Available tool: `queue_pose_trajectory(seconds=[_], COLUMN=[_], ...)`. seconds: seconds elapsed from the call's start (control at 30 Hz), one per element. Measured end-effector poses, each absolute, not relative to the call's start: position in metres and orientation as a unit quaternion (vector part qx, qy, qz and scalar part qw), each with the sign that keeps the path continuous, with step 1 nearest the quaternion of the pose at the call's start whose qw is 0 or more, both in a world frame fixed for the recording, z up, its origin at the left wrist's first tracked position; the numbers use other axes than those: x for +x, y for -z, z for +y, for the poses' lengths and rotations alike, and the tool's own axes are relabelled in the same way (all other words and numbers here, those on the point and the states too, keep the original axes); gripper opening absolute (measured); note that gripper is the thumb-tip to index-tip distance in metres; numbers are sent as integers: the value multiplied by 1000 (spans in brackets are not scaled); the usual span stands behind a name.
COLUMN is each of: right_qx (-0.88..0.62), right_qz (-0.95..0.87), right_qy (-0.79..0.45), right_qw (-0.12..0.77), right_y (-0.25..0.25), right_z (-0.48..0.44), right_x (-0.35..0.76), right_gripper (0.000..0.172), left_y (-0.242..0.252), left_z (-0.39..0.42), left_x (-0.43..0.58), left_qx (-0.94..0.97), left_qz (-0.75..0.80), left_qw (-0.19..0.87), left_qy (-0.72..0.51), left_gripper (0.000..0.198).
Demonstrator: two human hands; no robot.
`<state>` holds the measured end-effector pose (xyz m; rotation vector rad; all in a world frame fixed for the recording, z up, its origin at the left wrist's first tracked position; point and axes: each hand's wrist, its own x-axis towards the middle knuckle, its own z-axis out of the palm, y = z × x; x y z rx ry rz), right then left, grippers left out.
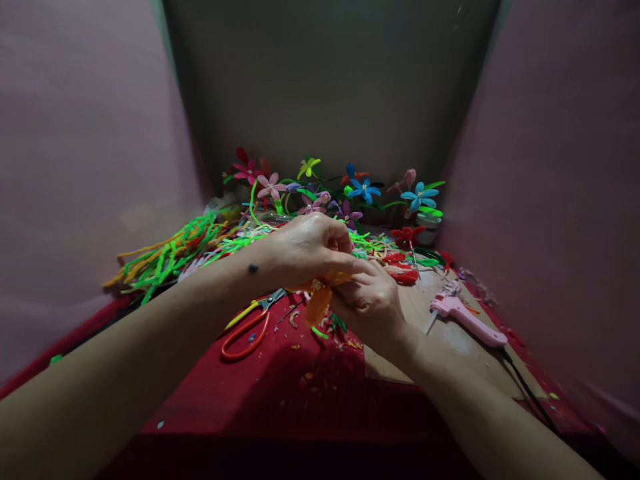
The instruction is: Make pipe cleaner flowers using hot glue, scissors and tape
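Observation:
Both hands meet above the middle of the red-covered table point(200, 407). Between them is an orange pipe-cleaner flower point(319, 307), one petal hanging down and pale stamens showing at its centre. My left hand point(315, 247) is closed at the flower, fingers curled, its back hiding part of the orange petals. My right hand point(370, 293) is closed just beside it from the right, its fingertips tucked under the left hand. What exactly the fingertips pinch is hidden. Below and left of the hands lie scissors point(250, 333) with red-orange handles.
A pink glue gun point(467, 320) with a black cord rests on a brown board point(400, 370) at the right. Loose green and orange pipe cleaners point(170, 257) are heaped at the left. Finished pipe-cleaner flowers point(365, 190) line the back. Small scraps point(309, 377) dot the cloth.

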<state>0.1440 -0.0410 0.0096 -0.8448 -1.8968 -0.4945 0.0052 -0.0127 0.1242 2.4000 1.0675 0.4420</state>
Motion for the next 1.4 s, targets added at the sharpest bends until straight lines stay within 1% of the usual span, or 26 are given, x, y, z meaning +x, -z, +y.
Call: queue_pose_trajectory(seconds=[0.1,0.23,0.5,0.73,0.8,0.87,0.93,0.97,1.07,1.13,1.2,1.27,1.33,1.4], right_qx=[-339,-331,-334,-340,-336,-335,-338,-340,-349,-350,-345,-349,-365,-386], right_qz=[-780,-782,-782,-774,-771,-766,-760,-758,-753,-752,-747,-740,-728,-704], right_qy=[179,184,214,133,134,136,140,147,163,159,141,106,47,-28], right_qw=[495,495,481,517,524,532,537,537,533,536,550,565,578,596], right_y=[-12,-16,-14,-21,-23,-24,-24,-23,-22,-21,-20,-18,-15,-12], right_z=[-40,-42,-40,-42,-45,-46,-46,-46,-43,-42,-41,-41,-39,-36], right_x=[147,146,145,150,150,150,150,150,152,153,153,153,153,154], right_gripper=[19,21,24,19,19,19,18,18,18,19,22,25,26,24], left_y=[-129,-125,-110,-109,-103,-95,-88,-86,-83,-83,-81,-77,-72,-65], left_z=[-11,-5,-9,-8,-5,-2,1,2,2,0,-1,-1,1,4], left_x=[-8,-19,-1,-19,-19,-17,-14,-14,-21,-27,-31,-32,-30,-29], left_qx=[858,833,810,771,734,675,625,613,635,672,693,679,641,601], left_qz=[380,375,383,370,374,366,356,354,351,351,346,329,309,291], left_qw=[295,361,376,437,476,544,603,615,593,566,561,592,639,667], left_qy=[-181,-187,-236,-280,-307,-338,-345,-347,-349,-324,-293,-283,-293,-329], left_gripper=[23,18,17,15,16,15,14,16,23,24,19,16,17,23])
